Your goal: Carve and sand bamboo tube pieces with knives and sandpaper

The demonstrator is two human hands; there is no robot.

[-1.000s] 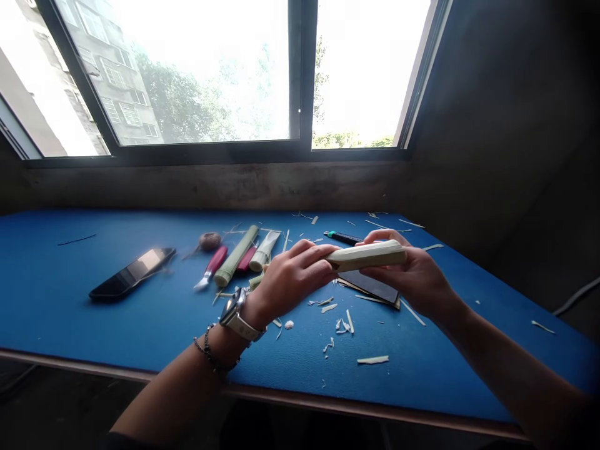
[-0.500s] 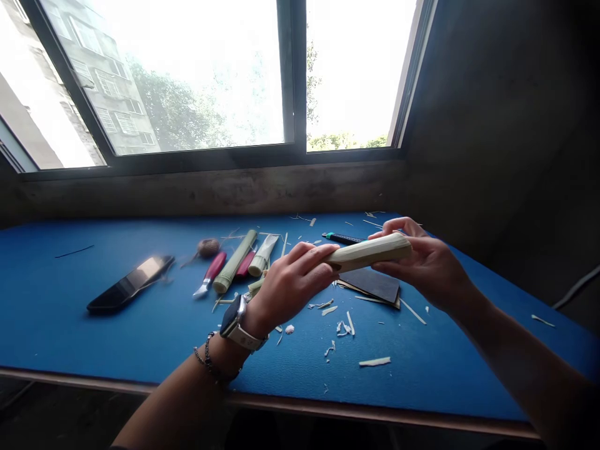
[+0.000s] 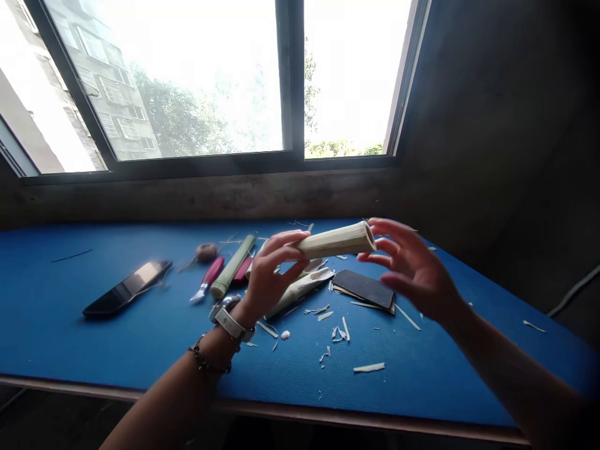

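The left hand holds a pale, hollow, tube-shaped piece of bamboo-like stalk by its near end, fingers wrapped round it, and lifts it clear of the blue-covered worktop so that its open far end points to the right. The right hand is spread open just beside that open end, fingers loose and holding nothing; whether a fingertip touches the rim cannot be told. Judging by the surface, the stalk looks already pared smooth along most of its length, and the many pale shavings and slivers scattered under the hands suggest that a good deal of cutting is done. What finishing is left on the tube cannot be read from here. Beneath the tube lie a second pale stalk piece and a dark rectangular flat pad, perhaps an abrasive sheet. Further left sit a red-handled carving knife, a green unpeeled stalk, a small ball of brown twine and a black smartphone, all untouched and well apart from the hands
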